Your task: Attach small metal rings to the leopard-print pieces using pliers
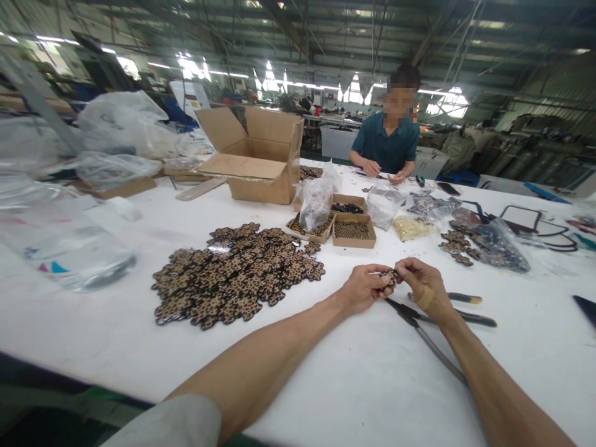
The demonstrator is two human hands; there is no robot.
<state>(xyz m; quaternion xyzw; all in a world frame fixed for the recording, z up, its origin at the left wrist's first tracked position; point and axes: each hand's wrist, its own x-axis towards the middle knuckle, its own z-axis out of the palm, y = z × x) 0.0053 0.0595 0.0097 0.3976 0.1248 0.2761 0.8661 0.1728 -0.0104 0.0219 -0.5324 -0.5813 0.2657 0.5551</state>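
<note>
My left hand (363, 289) is closed round a small leopard-print piece (387, 280) with a dark edge, pinched between thumb and fingers. At the piece's right edge the fingertips of my right hand (424, 287) are pressed together; whatever is between them is too small or hidden to tell. A tan plaster is stuck on this hand. Beneath my right hand lie long-handled pliers (437, 347), partly covered by it. Another dark handle with a yellow tip (465, 298) shows just beyond. To the left, a large pile of flat, wavy-edged leopard-print pieces (237, 273) covers part of the white table (344, 379).
Small cardboard trays of studs (354, 231) and dark parts (348, 208) stand ahead, near a plastic bag (316, 202) and an open carton (261, 155). More bags (500, 245) and leopard-print pieces (459, 242) lie to the right. A co-worker (388, 139) sits across the table.
</note>
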